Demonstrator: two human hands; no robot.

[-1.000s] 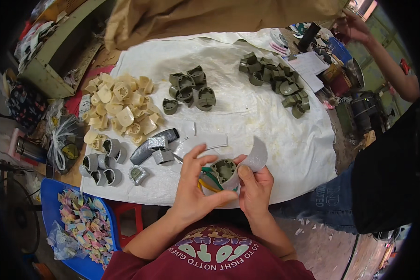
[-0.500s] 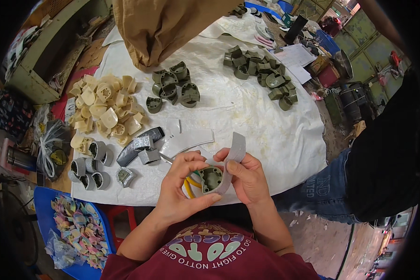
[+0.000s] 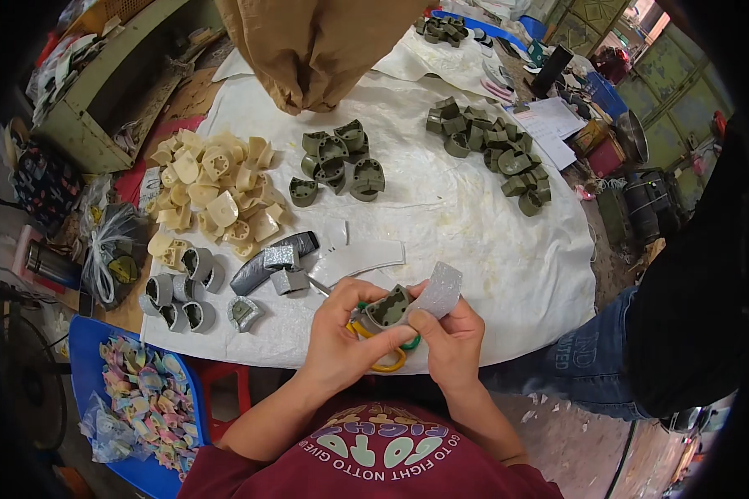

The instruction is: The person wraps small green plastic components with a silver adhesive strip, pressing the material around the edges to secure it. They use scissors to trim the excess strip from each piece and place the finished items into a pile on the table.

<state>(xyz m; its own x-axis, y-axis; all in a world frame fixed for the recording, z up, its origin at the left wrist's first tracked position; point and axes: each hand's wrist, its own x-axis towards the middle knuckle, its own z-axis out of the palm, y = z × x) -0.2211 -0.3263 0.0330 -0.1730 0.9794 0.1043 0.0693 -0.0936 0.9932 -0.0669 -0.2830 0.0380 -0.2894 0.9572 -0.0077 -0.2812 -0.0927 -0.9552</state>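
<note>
A dark green hollow shoe heel [image 3: 389, 309] sits in my left hand [image 3: 341, 339], its open side with holes tilted up. My left fingers and thumb are wrapped round it. Between its thumb and fingers my right hand [image 3: 453, 343] pinches a silvery glitter strip [image 3: 439, 289], which stands up from the heel's right side. Under my hands lie scissors with yellow and green handles [image 3: 401, 359], partly hidden. Left of my hands, near a dark curved strip [image 3: 254, 271], are several silver-covered heels [image 3: 198, 316].
Beige heels [image 3: 216, 191] are heaped at the left on the white-covered table [image 3: 441, 216]. Green heels [image 3: 333, 154] stand in the middle, more [image 3: 495, 150] at right. Brown cloth [image 3: 316, 50] hangs at the far side. A blue bin [image 3: 195, 395] holds colourful scraps. Someone in jeans [image 3: 595, 349] is at right.
The heel has been tilted in my left hand, and the strip now leans to the right with its glitter face showing. The whole view has shifted slightly.
</note>
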